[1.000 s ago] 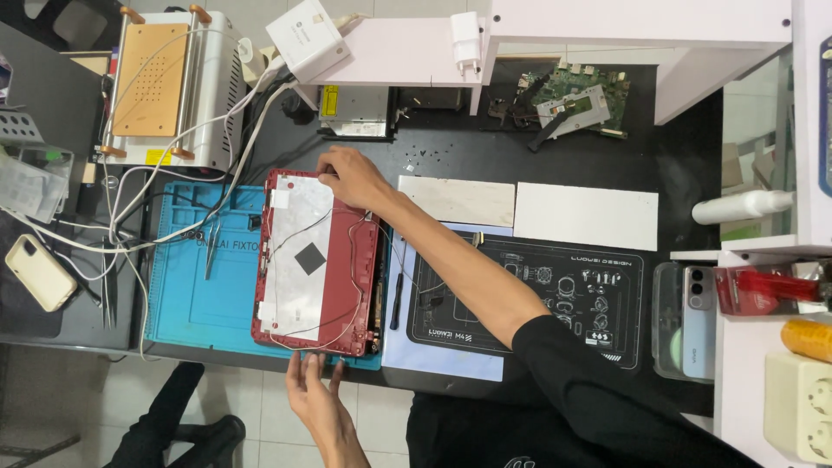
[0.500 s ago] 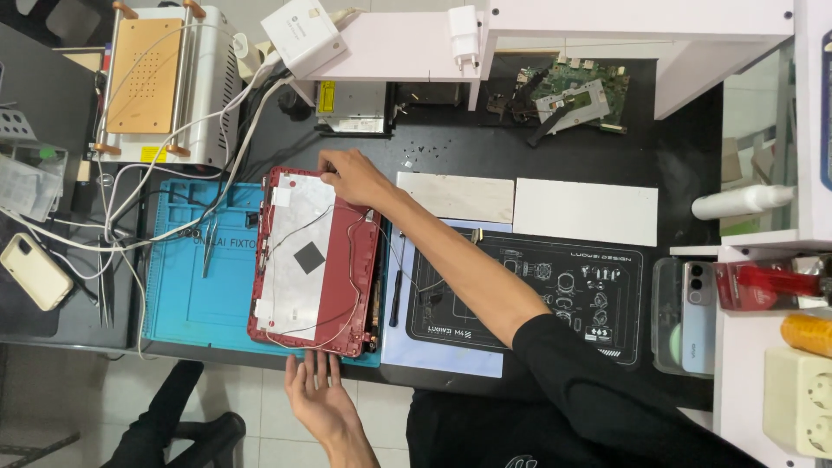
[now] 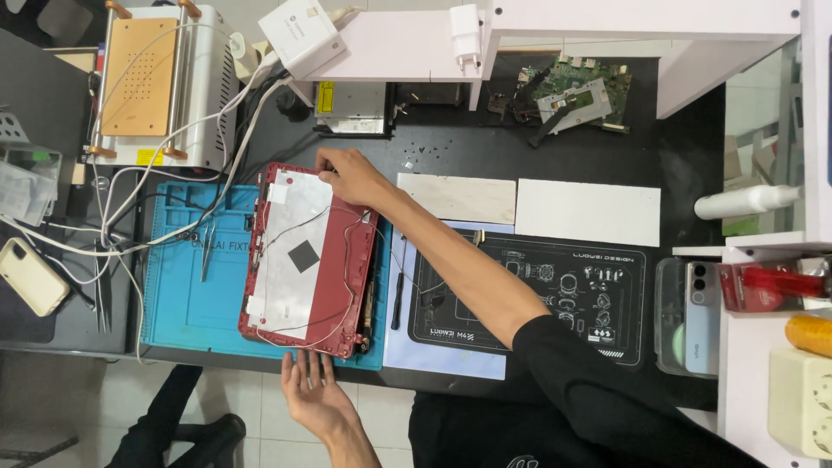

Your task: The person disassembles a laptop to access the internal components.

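While we look down | blue repair mat carries our red laptop lid shell | left hand, fingers spread flat, props its near edge | right hand pinches its far edge.

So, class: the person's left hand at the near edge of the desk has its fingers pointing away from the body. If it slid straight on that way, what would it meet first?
The left hand would most likely meet the near edge of the red laptop shell first; its fingers already look almost against it, though the gap between them is hard to judge from above.
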